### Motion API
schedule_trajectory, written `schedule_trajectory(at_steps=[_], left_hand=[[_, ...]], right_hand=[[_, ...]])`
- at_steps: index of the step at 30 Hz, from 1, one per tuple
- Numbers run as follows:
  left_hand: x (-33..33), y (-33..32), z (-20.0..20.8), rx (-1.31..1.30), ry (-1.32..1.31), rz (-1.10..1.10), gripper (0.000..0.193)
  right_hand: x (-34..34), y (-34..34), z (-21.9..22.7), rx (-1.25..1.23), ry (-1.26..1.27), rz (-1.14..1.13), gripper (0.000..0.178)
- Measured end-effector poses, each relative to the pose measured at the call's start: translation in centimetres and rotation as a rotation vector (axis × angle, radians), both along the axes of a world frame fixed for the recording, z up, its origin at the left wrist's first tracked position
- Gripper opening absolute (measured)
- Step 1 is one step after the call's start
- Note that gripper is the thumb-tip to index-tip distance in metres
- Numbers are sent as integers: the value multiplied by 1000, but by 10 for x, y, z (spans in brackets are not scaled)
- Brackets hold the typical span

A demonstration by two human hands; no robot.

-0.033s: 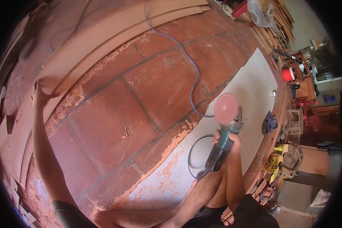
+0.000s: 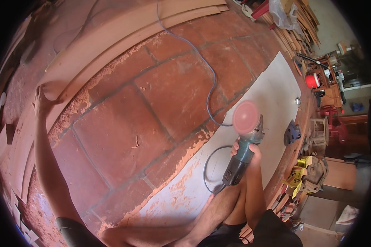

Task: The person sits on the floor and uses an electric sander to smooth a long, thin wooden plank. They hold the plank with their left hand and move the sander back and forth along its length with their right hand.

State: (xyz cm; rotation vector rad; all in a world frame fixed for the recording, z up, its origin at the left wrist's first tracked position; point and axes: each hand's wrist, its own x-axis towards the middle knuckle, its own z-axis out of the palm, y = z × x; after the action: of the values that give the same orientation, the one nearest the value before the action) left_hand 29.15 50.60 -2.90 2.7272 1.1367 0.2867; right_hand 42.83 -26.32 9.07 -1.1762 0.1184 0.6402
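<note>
My right hand (image 2: 254, 153) is closed around the teal-and-black body of an angle grinder (image 2: 237, 164). It holds the tool raised above my bent leg, with the round pink sanding disc (image 2: 246, 117) tilted up and away from any wood. A blue-grey power cord (image 2: 213, 78) loops from the tool's lower end and runs across the floor. Far out to the left, my left hand (image 2: 45, 103) grips a long, pale brown wooden board (image 2: 80, 61), thumb on its near side and fingers toward the far side. The fingertips are partly hard to make out.
Reddish floor tiles (image 2: 123, 123) carry wood dust along the boards. A white sheet (image 2: 272, 94) lies beneath the grinder, dusty near my legs. Along the right are a blue object (image 2: 292, 133), a yellow box (image 2: 297, 177), a red-and-white container (image 2: 312, 80) and stacked wood strips (image 2: 305, 24).
</note>
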Motion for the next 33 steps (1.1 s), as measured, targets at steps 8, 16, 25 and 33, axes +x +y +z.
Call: schedule_trajectory(at_steps=[8, 16, 25, 33], left_hand=[[-44, -42, 13, 403, 190, 27, 108], [-107, -144, 43, 278, 158, -55, 95], [-287, -174, -10, 501, 301, -397, 44], [-343, -250, 17, 256, 291, -265, 37]], right_hand=[[4, 15, -11, 26, 44, -7, 52], [12, -3, -16, 109, 28, -44, 47], [6, -17, -4, 232, 32, -81, 46], [7, -28, 8, 309, -14, -107, 44]])
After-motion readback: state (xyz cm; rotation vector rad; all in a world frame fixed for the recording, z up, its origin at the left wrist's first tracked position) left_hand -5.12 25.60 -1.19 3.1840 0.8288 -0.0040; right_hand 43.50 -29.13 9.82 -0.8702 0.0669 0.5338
